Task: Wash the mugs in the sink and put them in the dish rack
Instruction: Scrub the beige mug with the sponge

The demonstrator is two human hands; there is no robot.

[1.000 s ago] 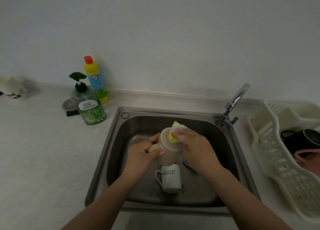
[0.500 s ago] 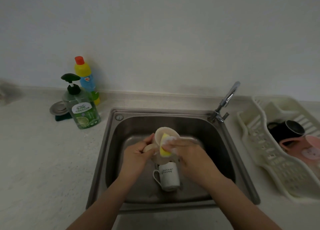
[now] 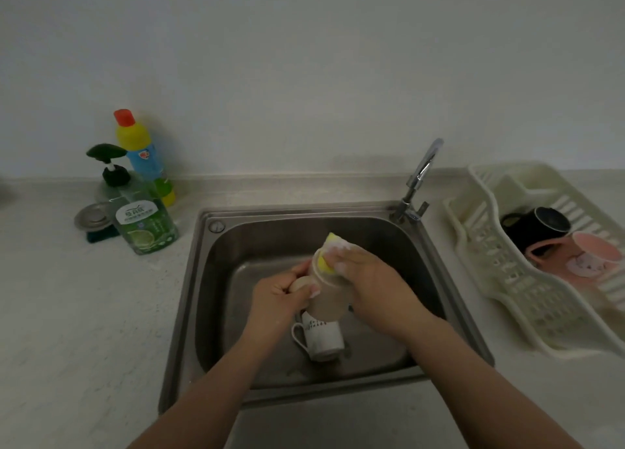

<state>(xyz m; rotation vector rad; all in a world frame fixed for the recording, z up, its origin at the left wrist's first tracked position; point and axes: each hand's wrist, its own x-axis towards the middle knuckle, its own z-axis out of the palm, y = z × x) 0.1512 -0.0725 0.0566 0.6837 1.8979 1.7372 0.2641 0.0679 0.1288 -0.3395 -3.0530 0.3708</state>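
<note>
Steel sink (image 3: 436, 299) set in pale countertop (image 3: 84, 330). Left hand (image 3: 280, 294) grips the beige mug (image 3: 326, 299) by its handle above the basin; right hand (image 3: 368, 279) presses a yellow sponge (image 3: 326, 262) at its rim. White mug (image 3: 321, 338) lies beneath

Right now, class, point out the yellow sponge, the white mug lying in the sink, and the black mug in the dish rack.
yellow sponge (image 3: 325, 258): head view, its yellow edge at the beige mug's rim.
white mug (image 3: 323, 338): head view, its side wall.
black mug (image 3: 537, 227): head view, its dark body.
</note>
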